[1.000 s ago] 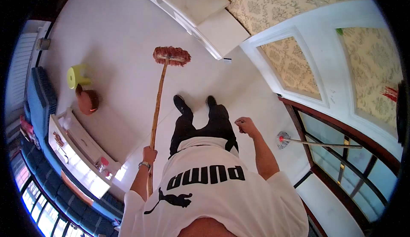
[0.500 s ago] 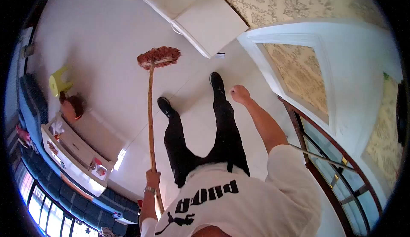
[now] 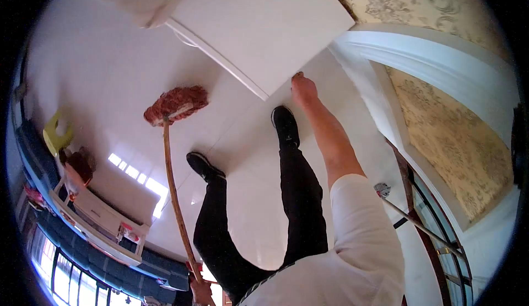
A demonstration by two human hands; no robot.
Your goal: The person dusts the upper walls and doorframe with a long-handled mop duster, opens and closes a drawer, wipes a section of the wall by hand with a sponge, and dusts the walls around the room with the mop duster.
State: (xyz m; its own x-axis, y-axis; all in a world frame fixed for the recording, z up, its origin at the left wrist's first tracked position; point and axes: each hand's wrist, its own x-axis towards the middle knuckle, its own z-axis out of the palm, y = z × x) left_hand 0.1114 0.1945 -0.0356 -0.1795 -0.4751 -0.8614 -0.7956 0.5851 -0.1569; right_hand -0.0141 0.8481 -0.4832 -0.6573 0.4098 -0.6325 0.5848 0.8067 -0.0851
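A mop with a wooden handle (image 3: pixel 174 196) and a reddish-brown head (image 3: pixel 177 104) rests with its head on the pale floor, ahead and to the left. Near the lower end of the handle, my left hand (image 3: pixel 201 291) is wrapped round the wood. My right hand (image 3: pixel 304 87) is stretched forward with its fingers curled, close to the corner of a white cabinet (image 3: pixel 264 25). Whatever is in those fingers, if anything, is too small to make out.
At the left are a yellow stool (image 3: pixel 58 133), a brown object (image 3: pixel 78 166), a white table (image 3: pixel 104 218) and a blue sofa (image 3: pixel 104 267). A second mop (image 3: pixel 419 224) leans at the right, near glazed doors (image 3: pixel 441 251) and a white-framed patterned wall panel (image 3: pixel 452 140).
I have stepped forward and the white cabinet is nearer. My right arm has reached further forward. The mop and my left hand now appear further left and lower.
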